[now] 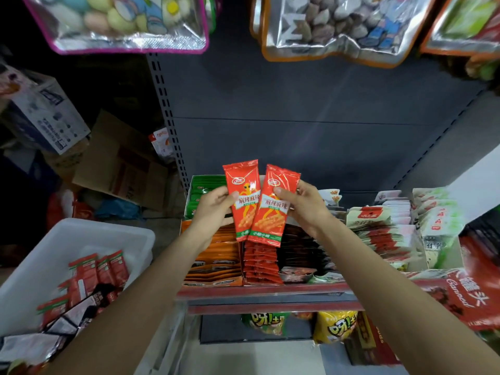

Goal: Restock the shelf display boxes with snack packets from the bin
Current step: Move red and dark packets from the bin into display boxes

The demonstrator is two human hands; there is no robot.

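At lower left, the white bin point(81, 239) holds red packets point(97, 269) and silvery ones. Mid-frame, the left hand point(213, 209) and right hand point(305, 207) each pinch an upright red snack packet point(243, 201), point(273, 209) above shelf display boxes point(213, 266) packed with orange, red and green packets.

The two red snack packets point(257, 203) overlap, the right one covering the left one's inner edge, and together they hide the rear of the red display box point(261, 263) below them. Behind the packets the fingers point(303, 188) of both hands are largely out of sight. The white bin point(81, 239) is blurred and cut off by the left and bottom edges. The hanging candy bags point(121, 20) are cropped by the top edge, their print unreadable.
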